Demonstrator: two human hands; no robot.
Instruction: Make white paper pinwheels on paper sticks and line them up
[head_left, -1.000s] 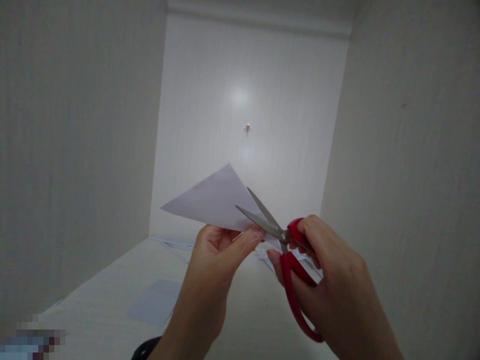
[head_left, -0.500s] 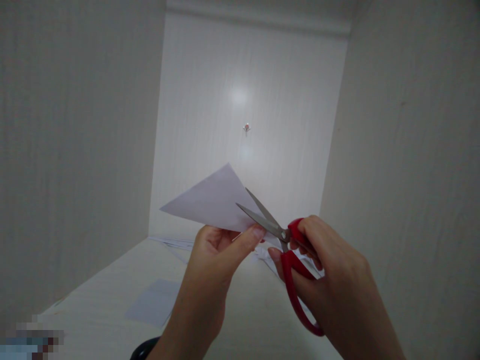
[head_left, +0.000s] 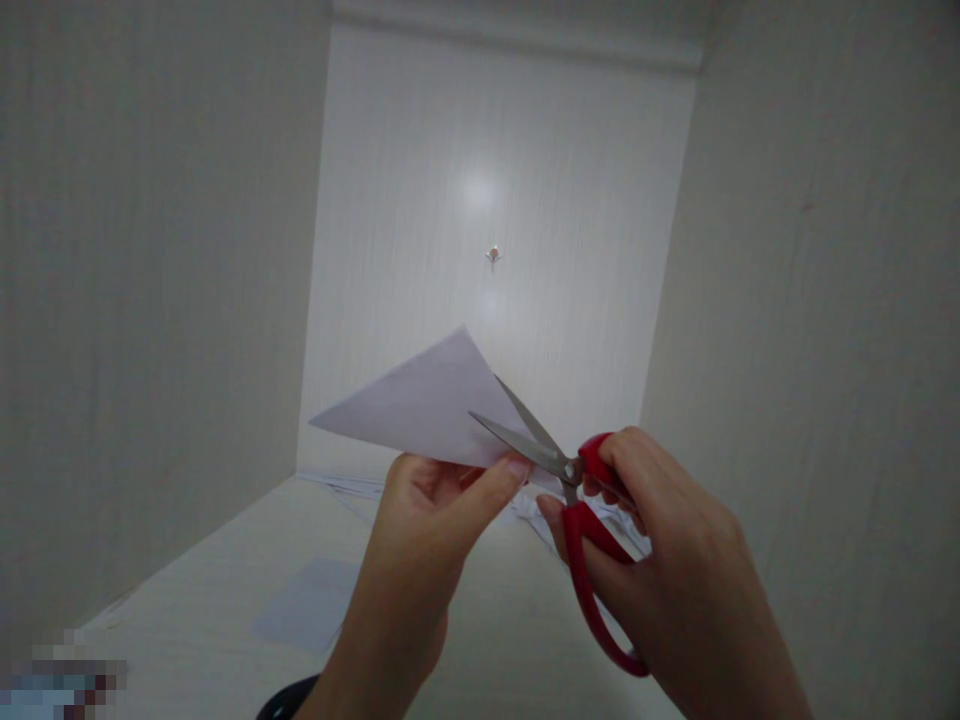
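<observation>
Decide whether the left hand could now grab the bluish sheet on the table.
Probably not: the left hand is occupied pinching the white paper, though nothing visible lies on the bluish sheet.

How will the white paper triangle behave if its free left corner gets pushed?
The white paper triangle would probably bend easily, since that corner juts out unsupported past the left hand. It may have some stiffness, as it stands out nearly flat. It is probably light: that hand grips it only near its lower edge.
</observation>
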